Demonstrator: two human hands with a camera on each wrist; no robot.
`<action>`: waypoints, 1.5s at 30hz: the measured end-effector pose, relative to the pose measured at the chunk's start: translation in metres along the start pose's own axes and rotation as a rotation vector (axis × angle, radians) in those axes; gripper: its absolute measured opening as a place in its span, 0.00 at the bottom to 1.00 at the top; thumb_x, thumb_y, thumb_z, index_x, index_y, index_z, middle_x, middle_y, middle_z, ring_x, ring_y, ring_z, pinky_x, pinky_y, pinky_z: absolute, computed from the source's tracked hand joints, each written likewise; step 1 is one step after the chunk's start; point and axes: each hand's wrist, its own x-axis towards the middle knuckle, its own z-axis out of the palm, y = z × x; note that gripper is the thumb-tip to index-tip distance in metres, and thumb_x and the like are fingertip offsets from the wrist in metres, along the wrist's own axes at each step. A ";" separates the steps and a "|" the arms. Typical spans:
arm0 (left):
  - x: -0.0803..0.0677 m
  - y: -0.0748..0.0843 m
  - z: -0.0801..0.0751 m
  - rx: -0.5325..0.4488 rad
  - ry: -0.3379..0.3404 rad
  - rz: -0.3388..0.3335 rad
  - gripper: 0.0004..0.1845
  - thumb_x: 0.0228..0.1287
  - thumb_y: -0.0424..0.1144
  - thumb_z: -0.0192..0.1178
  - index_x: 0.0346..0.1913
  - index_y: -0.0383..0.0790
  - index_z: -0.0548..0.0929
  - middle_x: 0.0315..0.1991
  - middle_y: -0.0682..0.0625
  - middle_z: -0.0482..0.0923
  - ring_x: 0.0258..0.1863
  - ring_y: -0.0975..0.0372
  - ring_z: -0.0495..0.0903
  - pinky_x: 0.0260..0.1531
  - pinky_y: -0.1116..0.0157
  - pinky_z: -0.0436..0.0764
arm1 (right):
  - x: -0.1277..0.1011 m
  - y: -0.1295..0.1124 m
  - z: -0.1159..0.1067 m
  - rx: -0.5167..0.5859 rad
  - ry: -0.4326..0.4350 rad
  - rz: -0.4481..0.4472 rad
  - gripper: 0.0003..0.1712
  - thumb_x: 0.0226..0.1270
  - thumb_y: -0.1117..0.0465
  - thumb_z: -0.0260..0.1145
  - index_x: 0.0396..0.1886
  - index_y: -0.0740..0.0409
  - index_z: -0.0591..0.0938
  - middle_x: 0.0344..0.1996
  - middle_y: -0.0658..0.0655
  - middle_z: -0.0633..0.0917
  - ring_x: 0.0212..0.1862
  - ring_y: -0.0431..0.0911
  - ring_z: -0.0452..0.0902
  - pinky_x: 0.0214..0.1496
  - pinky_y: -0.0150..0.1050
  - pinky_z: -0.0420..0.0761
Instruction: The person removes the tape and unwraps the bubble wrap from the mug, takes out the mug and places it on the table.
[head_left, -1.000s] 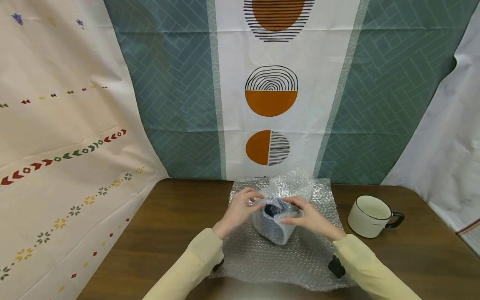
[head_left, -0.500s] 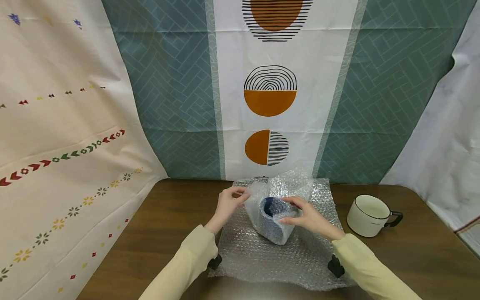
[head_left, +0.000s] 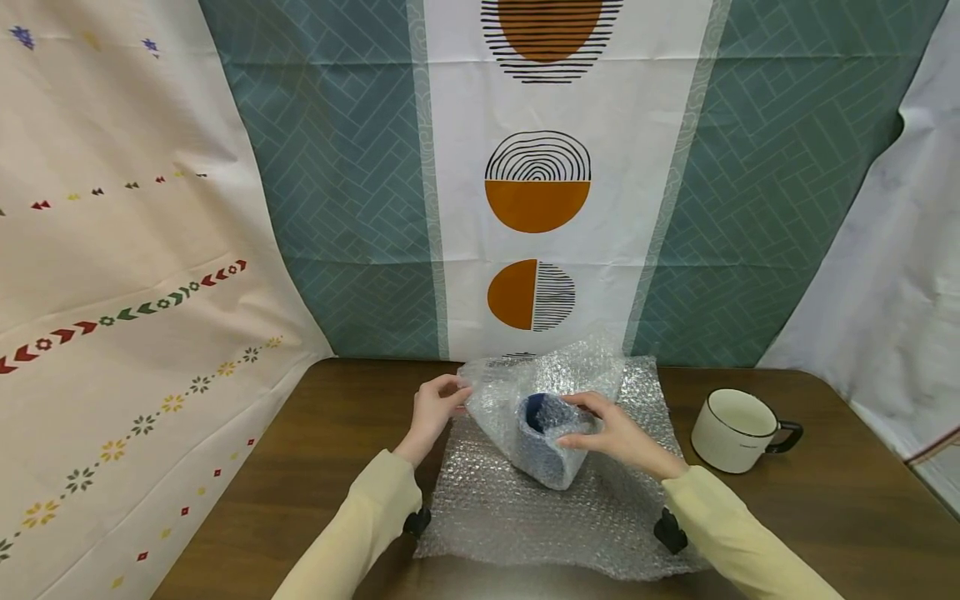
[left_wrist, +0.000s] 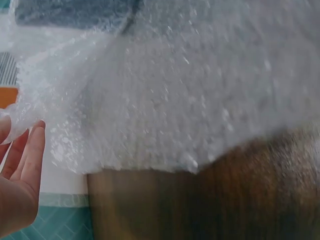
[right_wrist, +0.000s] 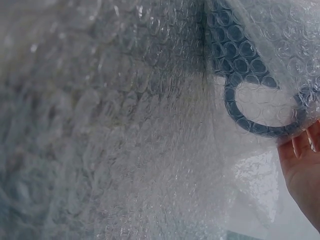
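- A blue mug (head_left: 542, 421) is lying tilted near the middle of the bubble wrap sheet (head_left: 525, 517), partly swaddled in it, with its dark opening facing about 11 o'clock.
- The right hand (head_left: 611, 433) is sitting at the mug's 3 o'clock side; its grip is curling round the wrapped body, thumb below and fingers (head_left: 581, 402) lying over the rim.
- In the right wrist view, the mug's ring handle (right_wrist: 265, 107) is showing through the bubbles, just beside the fingertips (right_wrist: 302, 145).
- The left hand (head_left: 431, 408) is staying at 9 o'clock of the mug, its grip pinching a loose corner of the wrap and holding it lifted off the worktop (head_left: 330, 433).
- In the left wrist view, that raised flap (left_wrist: 150, 100) is hanging over the brown wood.
- A cream mug (head_left: 735, 429) with a dark handle is standing upright at 3 o'clock, well apart from the sheet.
- Patterned cloths (head_left: 536, 192) are hanging behind at 12 o'clock.
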 end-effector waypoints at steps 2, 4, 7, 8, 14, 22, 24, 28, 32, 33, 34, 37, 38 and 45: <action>0.002 -0.009 -0.002 0.012 0.014 -0.014 0.09 0.57 0.29 0.62 0.39 0.26 0.80 0.34 0.41 0.77 0.32 0.48 0.80 0.30 0.56 0.80 | 0.000 0.000 0.000 0.004 0.001 0.006 0.39 0.51 0.49 0.70 0.61 0.59 0.69 0.56 0.57 0.69 0.58 0.56 0.62 0.57 0.53 0.63; 0.004 -0.014 -0.003 0.011 0.029 -0.039 0.09 0.56 0.29 0.62 0.39 0.26 0.80 0.33 0.41 0.77 0.31 0.49 0.80 0.30 0.58 0.80 | 0.000 0.001 0.000 0.006 0.002 0.007 0.38 0.51 0.49 0.70 0.60 0.58 0.69 0.56 0.56 0.69 0.58 0.56 0.62 0.57 0.53 0.63; 0.006 -0.019 -0.006 0.018 0.046 -0.066 0.09 0.56 0.29 0.63 0.38 0.26 0.80 0.33 0.42 0.78 0.29 0.51 0.80 0.29 0.61 0.80 | 0.000 0.002 0.000 0.004 0.003 0.009 0.38 0.51 0.48 0.71 0.60 0.57 0.69 0.56 0.55 0.69 0.58 0.55 0.62 0.57 0.52 0.62; 0.006 -0.020 -0.007 0.017 0.054 -0.082 0.09 0.55 0.29 0.63 0.37 0.27 0.80 0.32 0.42 0.78 0.28 0.52 0.80 0.29 0.62 0.80 | 0.000 0.002 0.000 0.002 0.003 0.007 0.38 0.51 0.48 0.71 0.60 0.57 0.69 0.56 0.55 0.69 0.58 0.55 0.62 0.57 0.52 0.62; 0.007 -0.027 -0.010 0.026 0.092 -0.161 0.08 0.54 0.29 0.64 0.35 0.26 0.80 0.28 0.43 0.76 0.27 0.53 0.80 0.28 0.61 0.80 | -0.001 0.002 0.001 0.005 0.006 0.006 0.38 0.50 0.49 0.71 0.60 0.57 0.70 0.55 0.56 0.70 0.58 0.55 0.62 0.58 0.51 0.62; 0.002 -0.031 -0.017 0.044 0.092 -0.265 0.10 0.54 0.30 0.64 0.37 0.25 0.79 0.26 0.43 0.78 0.26 0.50 0.81 0.28 0.58 0.80 | -0.001 0.003 0.001 -0.002 0.013 0.000 0.38 0.51 0.49 0.70 0.60 0.59 0.70 0.55 0.57 0.70 0.57 0.56 0.63 0.57 0.53 0.63; 0.001 -0.031 -0.018 0.043 0.083 -0.272 0.11 0.54 0.30 0.64 0.37 0.25 0.79 0.27 0.42 0.78 0.25 0.50 0.81 0.28 0.58 0.80 | -0.001 0.003 0.001 -0.009 0.015 0.006 0.38 0.51 0.49 0.71 0.60 0.58 0.70 0.55 0.57 0.70 0.57 0.55 0.63 0.57 0.52 0.63; 0.002 -0.028 -0.021 0.059 0.067 -0.268 0.11 0.54 0.31 0.65 0.37 0.27 0.78 0.27 0.42 0.77 0.26 0.50 0.80 0.27 0.58 0.80 | -0.002 -0.003 0.001 -0.017 0.016 0.003 0.37 0.51 0.50 0.71 0.59 0.60 0.70 0.55 0.58 0.70 0.57 0.57 0.63 0.56 0.53 0.63; 0.003 -0.024 -0.026 0.096 0.067 -0.244 0.14 0.52 0.33 0.66 0.39 0.28 0.76 0.30 0.43 0.76 0.27 0.50 0.80 0.26 0.59 0.80 | -0.005 -0.022 -0.001 -0.005 0.011 0.014 0.36 0.53 0.57 0.70 0.59 0.67 0.68 0.55 0.64 0.69 0.57 0.61 0.62 0.56 0.56 0.62; 0.003 -0.022 -0.027 0.104 0.069 -0.234 0.15 0.52 0.33 0.66 0.41 0.28 0.76 0.31 0.43 0.75 0.28 0.50 0.80 0.26 0.59 0.80 | -0.005 -0.023 -0.001 -0.001 0.011 0.019 0.36 0.53 0.58 0.70 0.59 0.68 0.68 0.55 0.64 0.69 0.57 0.61 0.61 0.56 0.56 0.62; 0.003 -0.021 -0.028 0.103 0.075 -0.227 0.16 0.52 0.33 0.66 0.41 0.28 0.76 0.32 0.43 0.75 0.28 0.50 0.80 0.26 0.60 0.80 | -0.005 -0.023 -0.001 0.001 0.009 0.025 0.36 0.53 0.59 0.70 0.59 0.68 0.68 0.55 0.65 0.69 0.57 0.61 0.61 0.56 0.56 0.62; 0.003 -0.015 -0.031 0.109 0.085 -0.197 0.19 0.50 0.32 0.67 0.44 0.27 0.75 0.35 0.41 0.73 0.31 0.51 0.79 0.27 0.61 0.80 | -0.003 -0.008 0.001 -0.003 0.013 0.021 0.37 0.52 0.55 0.71 0.60 0.64 0.68 0.56 0.62 0.69 0.58 0.59 0.61 0.56 0.54 0.62; 0.004 -0.013 -0.031 0.113 0.087 -0.185 0.19 0.51 0.32 0.67 0.45 0.27 0.75 0.36 0.40 0.73 0.31 0.51 0.78 0.28 0.60 0.80 | -0.002 -0.003 0.002 -0.003 0.017 0.018 0.37 0.52 0.54 0.71 0.60 0.63 0.69 0.56 0.61 0.69 0.58 0.58 0.62 0.57 0.54 0.62; 0.007 -0.002 -0.032 0.207 0.118 -0.068 0.18 0.50 0.32 0.67 0.44 0.30 0.76 0.39 0.39 0.72 0.37 0.51 0.74 0.37 0.59 0.77 | -0.002 0.001 0.002 0.001 0.020 -0.002 0.38 0.51 0.51 0.71 0.59 0.62 0.69 0.55 0.60 0.69 0.57 0.58 0.62 0.56 0.55 0.62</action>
